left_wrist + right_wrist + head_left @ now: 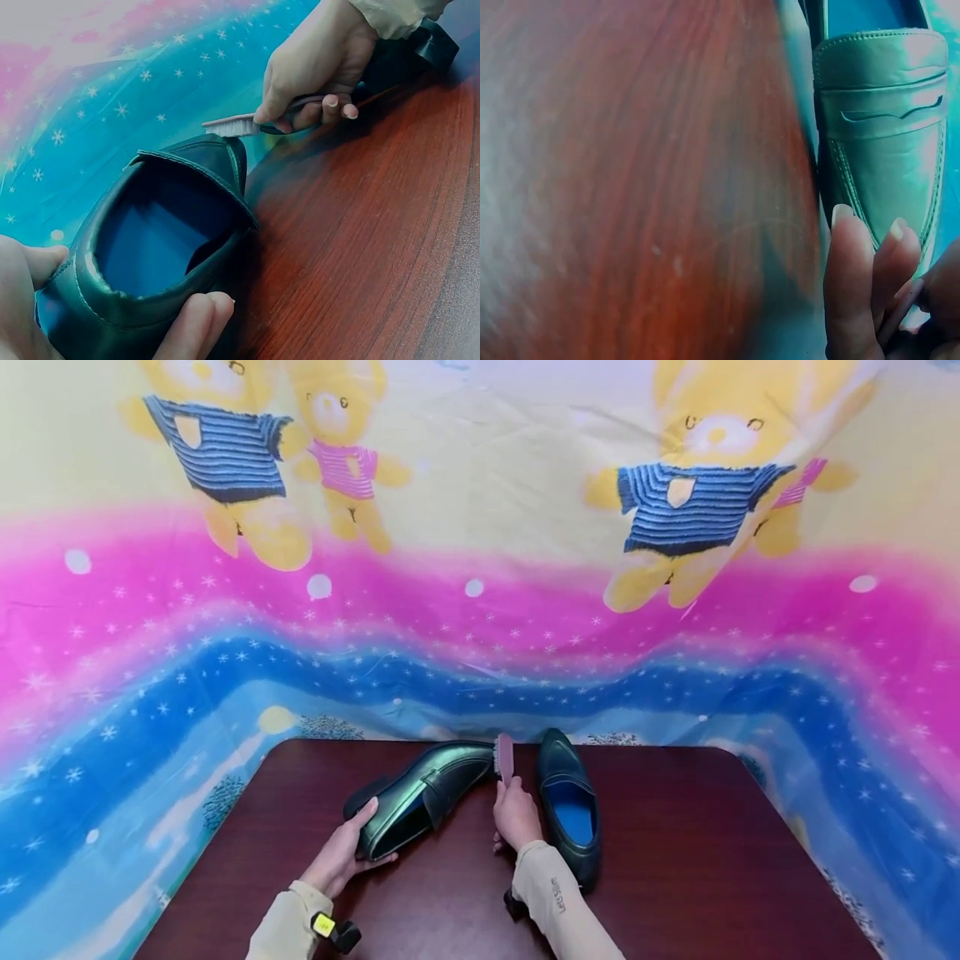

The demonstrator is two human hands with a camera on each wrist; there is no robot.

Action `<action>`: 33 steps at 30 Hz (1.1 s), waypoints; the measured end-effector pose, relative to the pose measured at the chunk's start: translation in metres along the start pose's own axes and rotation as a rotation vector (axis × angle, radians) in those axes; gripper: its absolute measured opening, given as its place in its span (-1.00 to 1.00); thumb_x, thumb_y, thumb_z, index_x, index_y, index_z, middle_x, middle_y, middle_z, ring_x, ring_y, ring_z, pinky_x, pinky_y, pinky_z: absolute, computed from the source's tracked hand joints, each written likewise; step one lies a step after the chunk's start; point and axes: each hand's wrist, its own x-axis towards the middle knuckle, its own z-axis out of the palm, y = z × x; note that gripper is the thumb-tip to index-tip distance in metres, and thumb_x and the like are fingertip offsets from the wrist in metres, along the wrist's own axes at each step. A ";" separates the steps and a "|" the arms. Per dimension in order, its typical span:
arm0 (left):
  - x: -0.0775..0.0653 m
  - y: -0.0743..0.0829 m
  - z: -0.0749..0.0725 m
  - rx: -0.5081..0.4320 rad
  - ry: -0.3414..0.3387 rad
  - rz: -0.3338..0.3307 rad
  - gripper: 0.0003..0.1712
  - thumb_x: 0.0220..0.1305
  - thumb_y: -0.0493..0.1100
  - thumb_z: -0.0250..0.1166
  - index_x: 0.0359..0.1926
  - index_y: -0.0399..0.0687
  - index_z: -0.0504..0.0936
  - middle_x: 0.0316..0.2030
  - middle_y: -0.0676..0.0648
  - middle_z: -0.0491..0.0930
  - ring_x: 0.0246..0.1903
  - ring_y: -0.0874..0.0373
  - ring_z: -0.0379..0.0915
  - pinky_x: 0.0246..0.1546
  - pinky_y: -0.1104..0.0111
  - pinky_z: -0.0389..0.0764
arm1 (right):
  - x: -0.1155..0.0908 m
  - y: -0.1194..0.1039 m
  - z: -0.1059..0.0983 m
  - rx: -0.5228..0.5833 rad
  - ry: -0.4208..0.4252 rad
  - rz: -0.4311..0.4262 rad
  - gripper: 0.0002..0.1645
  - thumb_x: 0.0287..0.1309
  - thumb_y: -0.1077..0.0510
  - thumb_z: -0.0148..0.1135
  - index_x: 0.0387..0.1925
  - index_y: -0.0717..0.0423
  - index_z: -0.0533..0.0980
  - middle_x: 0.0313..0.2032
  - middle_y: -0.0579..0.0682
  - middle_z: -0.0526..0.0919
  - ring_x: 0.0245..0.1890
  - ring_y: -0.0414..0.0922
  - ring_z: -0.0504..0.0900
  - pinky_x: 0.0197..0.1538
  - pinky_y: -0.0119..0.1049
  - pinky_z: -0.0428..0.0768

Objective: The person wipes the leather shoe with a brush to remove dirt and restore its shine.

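A dark loafer (422, 793) is tilted in my left hand (341, 852), which grips it by the heel with the thumb on one side and fingers on the other. Its blue insole (150, 232) shows in the left wrist view. My right hand (517, 814) holds a pink brush (505, 756) by its handle, fingers curled round it. The brush's pale bristles (232, 127) are right at the loafer's toe. Just right of that hand, a second dark loafer (570, 810) with a blue insole lies sole down, toe pointing away.
Both shoes are over a dark red-brown wooden table (690, 852). Behind its far edge hangs a cloth backdrop (480, 635) with teddy bears and snowflakes. A black wrist device (345, 937) sits at the left cuff.
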 end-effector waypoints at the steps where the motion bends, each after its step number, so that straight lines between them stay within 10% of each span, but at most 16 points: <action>1: 0.000 0.001 0.001 0.000 0.003 -0.004 0.15 0.31 0.52 0.19 0.52 -0.28 0.17 0.18 -0.39 0.56 -0.10 -0.08 0.71 -0.04 -0.01 0.75 | 0.001 0.000 -0.002 0.005 -0.003 -0.003 -0.69 0.64 0.03 -0.07 -0.07 0.25 0.36 -0.61 0.08 0.52 -0.84 -0.11 0.53 -0.32 -0.13 0.69; 20: 0.001 -0.002 0.000 -0.008 -0.004 -0.006 0.14 0.32 0.53 0.16 0.52 -0.27 0.18 0.20 -0.41 0.55 -0.08 -0.10 0.71 -0.03 -0.01 0.74 | -0.019 -0.036 -0.024 0.047 -0.018 -0.103 -0.66 0.66 -0.04 -0.13 -0.08 0.17 0.37 -0.60 0.05 0.49 -0.84 -0.09 0.52 -0.55 -0.23 0.57; 33: -0.002 -0.004 0.001 0.013 -0.003 0.001 0.10 0.37 0.52 0.10 0.51 -0.29 0.21 0.12 -0.33 0.63 -0.10 -0.09 0.72 -0.05 0.01 0.75 | -0.040 -0.062 -0.095 -0.114 0.029 -0.246 -0.67 0.65 -0.01 -0.12 -0.06 0.16 0.41 -0.60 0.03 0.42 -0.78 -0.09 0.43 -0.59 -0.22 0.44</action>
